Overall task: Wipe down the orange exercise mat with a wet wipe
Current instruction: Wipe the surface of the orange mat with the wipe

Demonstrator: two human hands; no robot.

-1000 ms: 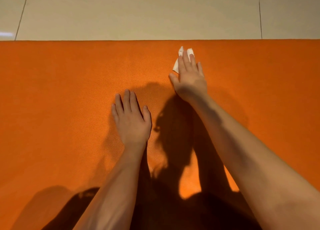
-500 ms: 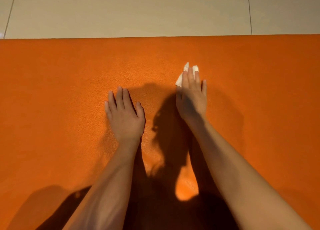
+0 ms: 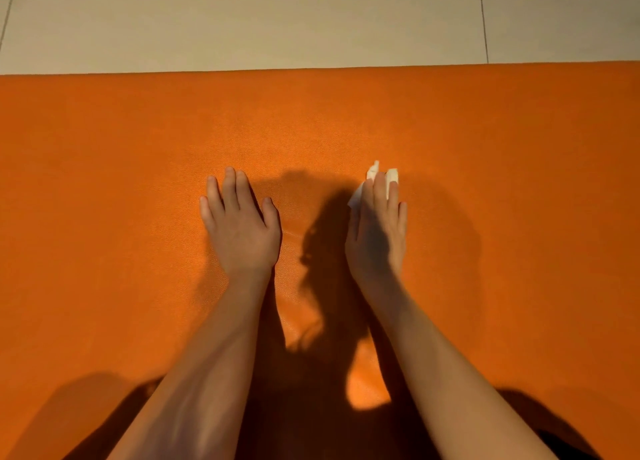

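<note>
The wet wipe [image 3: 372, 174] peeks out under the straight, pressing fingers of the right hand [image 3: 377, 237], which has dragged it back across the orange mat [image 3: 104, 182] from nearer the far edge; one stroke nearly done, I'd say. The left hand [image 3: 240, 231] lies flat alongside, holding nothing

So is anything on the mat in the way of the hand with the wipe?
Nothing visible. The right hand presses the wipe flat on the mat, and the orange around it shows only shadow. The left hand rests flat off to its left, apart from it.
</note>
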